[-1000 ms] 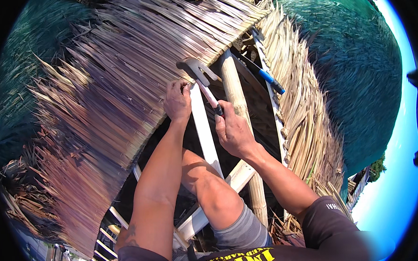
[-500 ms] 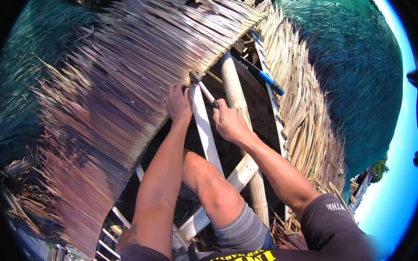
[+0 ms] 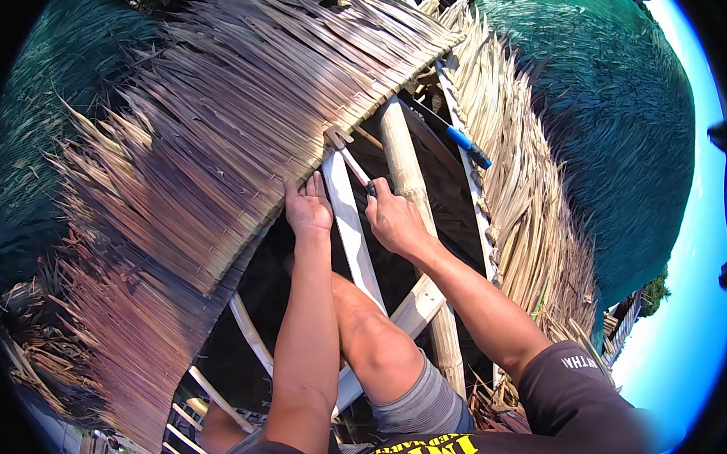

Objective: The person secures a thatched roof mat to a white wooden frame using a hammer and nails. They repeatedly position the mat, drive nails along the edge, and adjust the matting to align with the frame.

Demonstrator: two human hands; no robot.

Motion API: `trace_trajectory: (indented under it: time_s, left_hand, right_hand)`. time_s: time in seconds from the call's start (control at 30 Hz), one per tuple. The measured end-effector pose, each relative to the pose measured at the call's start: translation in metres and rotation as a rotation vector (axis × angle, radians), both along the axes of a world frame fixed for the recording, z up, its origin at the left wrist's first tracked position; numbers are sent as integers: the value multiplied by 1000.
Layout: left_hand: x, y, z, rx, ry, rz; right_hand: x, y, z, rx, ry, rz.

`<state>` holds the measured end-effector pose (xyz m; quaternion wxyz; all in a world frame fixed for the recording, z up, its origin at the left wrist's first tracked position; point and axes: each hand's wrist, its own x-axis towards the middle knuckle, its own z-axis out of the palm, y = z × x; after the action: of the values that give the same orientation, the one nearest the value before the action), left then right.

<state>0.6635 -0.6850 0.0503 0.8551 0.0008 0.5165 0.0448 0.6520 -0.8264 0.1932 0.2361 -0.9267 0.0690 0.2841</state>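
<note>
Hammer (image 3: 352, 163), gripped in the right hand (image 3: 397, 222), has its head at the leaf roof's (image 3: 226, 119) near edge, and the left hand (image 3: 308, 207), open, touches that edge too.

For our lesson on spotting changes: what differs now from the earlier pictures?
The hammer, raised at first, is down at the edge of the thatch panel, by the white rafter. The left hand moved slightly down that edge and turned palm up. Unchanged: the right hand grips the hammer; the blue-handled tool lies at right.
</note>
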Motion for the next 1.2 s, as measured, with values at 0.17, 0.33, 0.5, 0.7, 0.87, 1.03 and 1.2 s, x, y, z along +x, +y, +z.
trace_trajectory:
  time_s: [0.17, 0.33, 0.5, 0.7, 0.87, 1.03, 1.2]
  left_hand:
    - [15, -3, -1, -56, 19, 82]
    - [15, -11, 6, 44, -3, 118]
    - [14, -14, 9, 30, 43, 153]
    - [13, -13, 11, 96, 38, 92]
    - [13, -15, 8, 114, 101, 76]
    - [15, -3, 23, 100, 303, -156]
    - [-45, 75, 130, 257, 46, -781]
  right_hand:
    - [4, 0, -10, 11, 12, -23]
    - [18, 10, 17, 81, 9, -62]
    - [0, 14, 86, 416, -317, -42]
    - [24, 29, 46, -82, 137, -20]
    - [12, 12, 36, 380, -547, 7]
    - [5, 6, 33, -74, 29, 48]
    - [-16, 25, 112, 73, -91, 123]
